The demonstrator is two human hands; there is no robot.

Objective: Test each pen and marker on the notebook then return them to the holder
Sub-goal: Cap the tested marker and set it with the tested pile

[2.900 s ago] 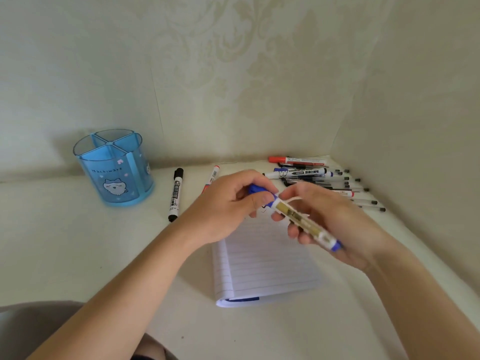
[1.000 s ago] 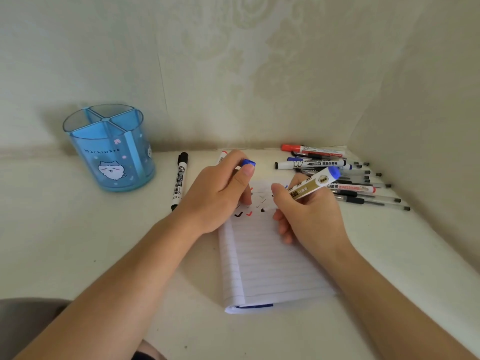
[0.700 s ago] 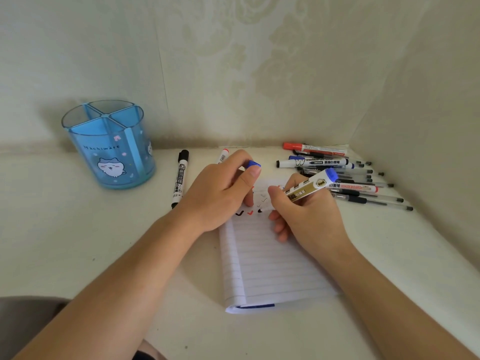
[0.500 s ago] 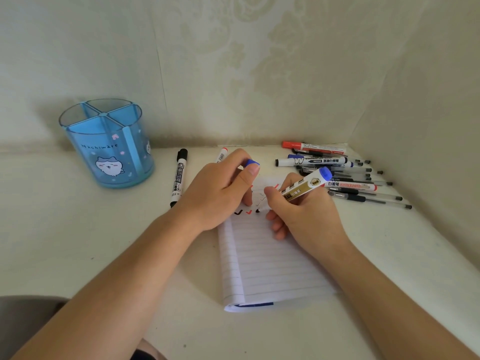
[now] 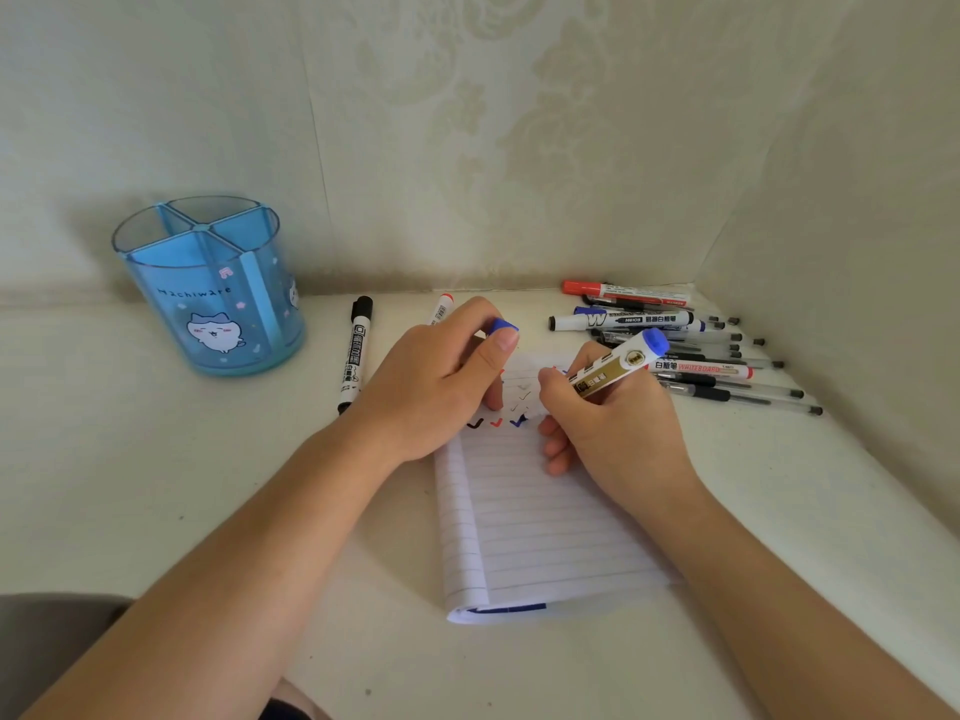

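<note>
On the white tabletop (image 5: 156,485), a white lined paper notebook (image 5: 540,532) lies open at centre under both hands.
The round translucent blue plastic holder (image 5: 208,288) stands well to its left. The left hand (image 5: 431,387) rests on the page top, pinching a small blue cap (image 5: 503,326). The right hand (image 5: 613,428) grasps a white-and-gold blue-ended marker (image 5: 618,363), its tip by a blue tick.

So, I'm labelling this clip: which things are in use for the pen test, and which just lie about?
In use: blue marker, in right hand; its cap, in left hand; notebook.
Lying about, though job items too: holder; black marker; red-capped marker; pile of pens and markers.
</note>
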